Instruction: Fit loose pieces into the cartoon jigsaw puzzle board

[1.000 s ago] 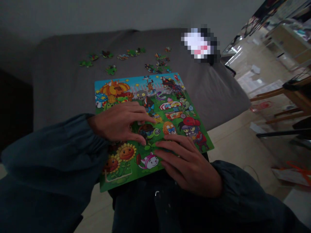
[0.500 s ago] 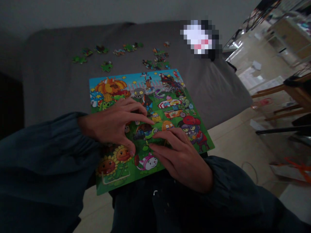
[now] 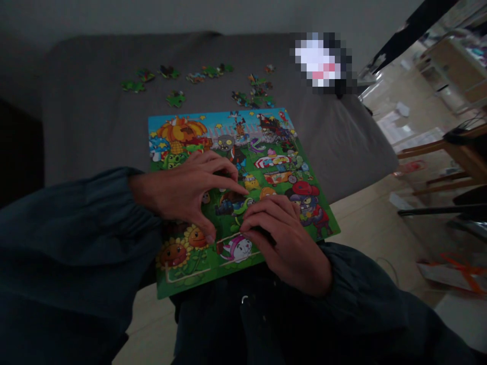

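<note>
A colourful cartoon jigsaw puzzle [image 3: 178, 284] with sunflowers, a pumpkin and zombies lies on a grey padded surface, its near edge by my lap. My left hand [image 3: 190, 195] rests on its middle-left, fingers spread around a dark patch of pieces, with no piece visibly held. My right hand [image 3: 279, 235] is curled over the lower middle of the puzzle, its fingers hiding whatever lies beneath them. Several loose puzzle pieces [image 3: 175, 99] lie scattered on the grey surface beyond the board, out of reach of either fingertip.
The grey padded surface [image 3: 342, 147] ends in an edge at the right, with a beige floor [image 3: 373, 228] below it. A pixelated white-and-pink object [image 3: 323, 63] sits at the far corner. A wooden chair [image 3: 462, 157] stands at the right.
My right hand has curled its fingers closer together over the lower middle of the puzzle. My left hand has barely moved, and the view has shifted slightly.
</note>
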Demonstrator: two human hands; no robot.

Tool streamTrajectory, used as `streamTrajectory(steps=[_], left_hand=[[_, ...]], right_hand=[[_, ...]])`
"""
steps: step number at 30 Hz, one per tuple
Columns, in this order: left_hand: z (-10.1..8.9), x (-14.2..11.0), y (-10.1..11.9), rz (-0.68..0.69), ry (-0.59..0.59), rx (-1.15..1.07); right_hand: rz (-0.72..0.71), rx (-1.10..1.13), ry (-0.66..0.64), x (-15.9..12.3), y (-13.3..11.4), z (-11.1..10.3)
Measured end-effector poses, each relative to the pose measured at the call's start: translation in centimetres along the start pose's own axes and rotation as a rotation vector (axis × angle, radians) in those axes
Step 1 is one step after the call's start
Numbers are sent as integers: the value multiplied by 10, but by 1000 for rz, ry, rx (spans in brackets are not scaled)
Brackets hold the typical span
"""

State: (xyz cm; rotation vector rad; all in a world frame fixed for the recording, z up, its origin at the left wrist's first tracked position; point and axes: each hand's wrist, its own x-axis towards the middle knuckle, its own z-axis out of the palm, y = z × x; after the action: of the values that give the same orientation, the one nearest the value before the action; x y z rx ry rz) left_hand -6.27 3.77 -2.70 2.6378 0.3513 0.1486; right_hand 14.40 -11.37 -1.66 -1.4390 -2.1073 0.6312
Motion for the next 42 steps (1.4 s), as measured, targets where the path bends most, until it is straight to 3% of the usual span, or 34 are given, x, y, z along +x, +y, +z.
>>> streamTrajectory(steps=[9,16,24,27,31,36,42], left_hand=[[1,-1,0,-8,-7,7],[-1,-1,3,-9,0,29],[2,-2,11,-41,15,55],[4,-2,13,-43,26,59],[6,-2,13,-38,22,53],[6,-2,11,-48,22,59],[5,-1,12,-18,6,52]], right_hand=[[56,161,144,-4,3,-16],[-126,-4,-71,-20,-3,-8],[-180,-95,-84,-39,4,-10],[-131,-10,-25,-32,4,-12],[41,24,55,-20,-2,-11],[130,18,-39,-5,-7,-5],[138,-50,-121,4,-7,-5]])
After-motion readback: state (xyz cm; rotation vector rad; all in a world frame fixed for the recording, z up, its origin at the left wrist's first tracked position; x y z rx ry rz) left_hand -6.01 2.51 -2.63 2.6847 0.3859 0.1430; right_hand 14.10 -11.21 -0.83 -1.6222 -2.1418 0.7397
